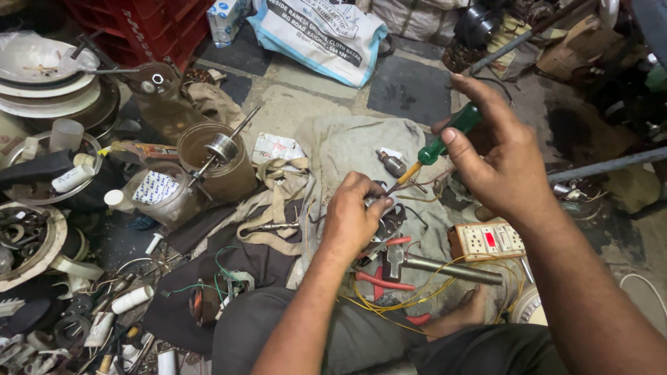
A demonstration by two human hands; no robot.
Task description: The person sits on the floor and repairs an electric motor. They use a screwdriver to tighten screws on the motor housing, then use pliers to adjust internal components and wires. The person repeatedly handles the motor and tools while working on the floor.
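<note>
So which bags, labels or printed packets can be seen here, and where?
Cloth bag: top centre on the floor, white with blue edging and dark print.
Small carton: left of the bag, white and blue.
Paper packet: crumpled by the brown jar, white with red print.
Jar label: left, white with blue marks.

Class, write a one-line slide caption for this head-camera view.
Right hand points a green-handled tool at wires pinched by the left hand above a cloth.

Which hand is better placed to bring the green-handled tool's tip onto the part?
Right. The right hand grips the green-handled tool, its tip angled down toward the metal part that the left hand holds on the grey cloth.
</note>
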